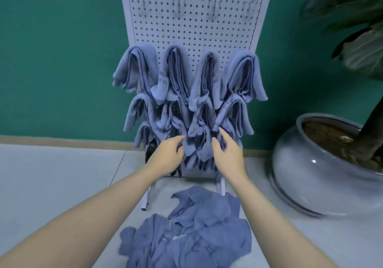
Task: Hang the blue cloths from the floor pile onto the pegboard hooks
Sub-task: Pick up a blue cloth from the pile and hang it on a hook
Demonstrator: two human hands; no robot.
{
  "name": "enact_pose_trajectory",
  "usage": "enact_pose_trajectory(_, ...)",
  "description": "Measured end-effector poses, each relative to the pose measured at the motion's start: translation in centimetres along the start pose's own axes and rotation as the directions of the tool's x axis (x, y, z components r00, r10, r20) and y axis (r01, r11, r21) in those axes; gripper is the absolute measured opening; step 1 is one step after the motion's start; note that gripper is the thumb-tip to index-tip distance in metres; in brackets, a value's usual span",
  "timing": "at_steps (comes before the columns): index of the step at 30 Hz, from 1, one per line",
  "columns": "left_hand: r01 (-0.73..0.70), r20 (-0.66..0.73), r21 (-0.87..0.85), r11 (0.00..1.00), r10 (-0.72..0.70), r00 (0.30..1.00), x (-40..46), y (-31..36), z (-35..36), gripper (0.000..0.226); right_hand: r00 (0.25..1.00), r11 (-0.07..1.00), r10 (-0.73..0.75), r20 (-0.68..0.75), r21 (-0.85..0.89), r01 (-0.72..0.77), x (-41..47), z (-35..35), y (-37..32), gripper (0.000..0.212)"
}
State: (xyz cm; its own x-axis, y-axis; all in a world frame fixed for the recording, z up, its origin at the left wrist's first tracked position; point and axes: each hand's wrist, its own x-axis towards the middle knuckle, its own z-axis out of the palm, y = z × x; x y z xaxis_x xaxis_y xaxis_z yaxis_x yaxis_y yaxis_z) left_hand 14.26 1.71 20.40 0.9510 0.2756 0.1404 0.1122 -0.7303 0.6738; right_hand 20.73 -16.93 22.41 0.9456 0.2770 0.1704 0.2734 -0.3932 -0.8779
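The left hand [169, 153] pinches the left edge of a low-hung cloth [193, 147] on the pegboard [192, 25]; the right hand [224, 153], fingers loosely spread, touches its right side. It drapes vertically, soft, light, best gripped at its fold. The pile [192, 232] lies near, on the floor.
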Motion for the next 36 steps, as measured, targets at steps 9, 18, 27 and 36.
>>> enact_pose_trajectory(9, 0.262, 0.077, -0.012, 0.965, -0.26, 0.963, -8.6, -12.8, 8.5, 0.047, 0.935, 0.96, 0.256, 0.246, -0.175, -0.216, -8.0, 7.4, 13.1, 0.048)
enact_pose_trajectory(18, 0.325, 0.277, 0.128, 0.937, -0.348, 0.896, -15.4, -20.6, 18.0, 0.011, 0.834, 0.886, 0.403, 0.378, -0.389, -0.252, -13.4, 10.2, 24.7, 0.043)
enact_pose_trajectory(27, 0.312, 0.4, 0.159, 0.937, -0.35, 0.847, -18.1, -24.5, 20.2, 0.052, 0.604, 0.764, 0.574, 0.553, -0.627, -0.151, -17.7, 11.6, 31.4, 0.081)
enact_pose_trajectory(36, 0.315, 0.416, 0.184, 0.931, -0.364, 0.833, -18.5, -25.1, 21.8, 0.059, 0.839, 0.735, 0.308, 0.449, -0.672, 0.089, -18.1, 12.3, 32.5, 0.005)
